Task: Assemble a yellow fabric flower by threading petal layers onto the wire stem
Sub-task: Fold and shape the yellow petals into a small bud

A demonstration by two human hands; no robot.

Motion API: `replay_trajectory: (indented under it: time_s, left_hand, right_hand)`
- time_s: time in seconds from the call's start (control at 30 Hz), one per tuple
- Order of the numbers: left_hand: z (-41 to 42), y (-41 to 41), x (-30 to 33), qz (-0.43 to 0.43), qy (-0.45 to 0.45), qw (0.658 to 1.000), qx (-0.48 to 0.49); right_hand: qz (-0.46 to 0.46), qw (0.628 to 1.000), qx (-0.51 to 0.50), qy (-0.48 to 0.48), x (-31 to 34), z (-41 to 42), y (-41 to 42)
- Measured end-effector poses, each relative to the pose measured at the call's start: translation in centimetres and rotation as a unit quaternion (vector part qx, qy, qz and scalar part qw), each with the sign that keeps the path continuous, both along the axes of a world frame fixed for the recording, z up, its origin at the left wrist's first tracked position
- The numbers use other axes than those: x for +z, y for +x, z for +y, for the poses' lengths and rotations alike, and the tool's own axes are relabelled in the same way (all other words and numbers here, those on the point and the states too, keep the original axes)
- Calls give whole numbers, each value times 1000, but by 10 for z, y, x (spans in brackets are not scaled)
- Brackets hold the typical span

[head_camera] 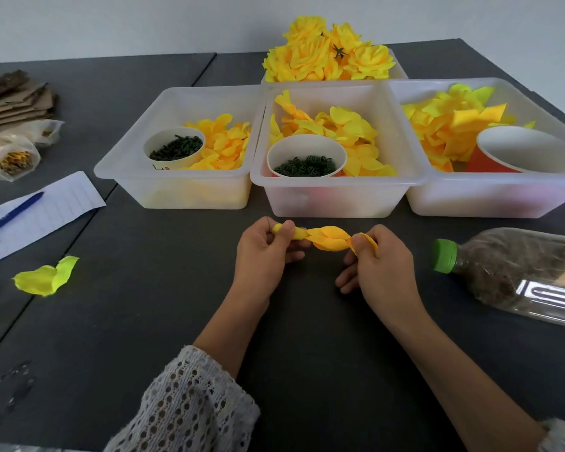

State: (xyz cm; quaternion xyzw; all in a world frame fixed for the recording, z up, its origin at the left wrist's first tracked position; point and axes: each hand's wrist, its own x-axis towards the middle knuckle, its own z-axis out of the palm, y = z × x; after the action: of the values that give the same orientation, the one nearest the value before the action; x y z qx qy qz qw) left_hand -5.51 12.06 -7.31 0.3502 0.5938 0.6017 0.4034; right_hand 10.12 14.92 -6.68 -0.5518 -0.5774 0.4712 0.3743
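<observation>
A yellow fabric petal layer [327, 239] is stretched and twisted between my two hands, just above the dark table. My left hand [265, 252] pinches its left end. My right hand [379, 262] pinches its right end. No wire stem shows in my hands. Behind them stand three clear bins: the left bin [173, 190] holds yellow petals and a cup of dark green parts [175, 148], the middle bin [333, 197] holds petals and a cup of green rings [307, 163], the right bin [490, 200] holds petals and an orange cup [522, 151]. Finished yellow flowers [330, 53] fill a bin at the back.
A loose yellow-green petal [46, 277] lies on the table at left. A paper sheet with a blue pen [12, 216] sits further left, with cardboard pieces [17, 99] and plastic bags [10, 158] behind. A plastic bottle with a green cap [509, 269] lies on its side at right.
</observation>
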Motion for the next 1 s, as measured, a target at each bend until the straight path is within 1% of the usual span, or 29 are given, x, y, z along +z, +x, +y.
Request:
replay_trajectory:
  time_s: [0.2, 0.3, 0.4, 0.5, 0.57, 0.67, 0.8, 0.87, 0.93, 1.0]
  left_hand:
    - [3, 0, -5, 17, 0, 1000, 9]
    - [3, -1, -7, 82, 3, 997, 6]
    - [0, 3, -6, 135, 14, 991, -20]
    - [-3, 10, -5, 203, 29, 978, -39]
    - [-4, 16, -6, 241, 24, 969, -52]
    - [-4, 23, -8, 288, 9, 956, -63]
    - [0, 23, -6, 287, -11, 956, -59]
    - [2, 21, -3, 267, -19, 961, -67]
    - [2, 18, -1, 220, -18, 972, -80]
    - [1, 17, 1, 185, -15, 978, -95]
  right_hand:
    - [8, 1000, -5, 1, -1, 0, 0]
    - [-3, 1000, 17, 13, -1, 1, 2]
    - [-40, 997, 57, 38, 0, 2, 2]
    - [-57, 994, 84, 38, 2, 3, 3]
    - [-59, 993, 92, 40, 2, 5, 4]
    - [-82, 992, 76, 61, 0, 4, 3]
    - [-147, 980, 73, 112, -2, 3, 0]
    - [-142, 981, 65, 114, -3, 2, -1]
    - [-133, 984, 39, 109, -2, 4, -2]
    - [-116, 990, 18, 81, -1, 8, -1]
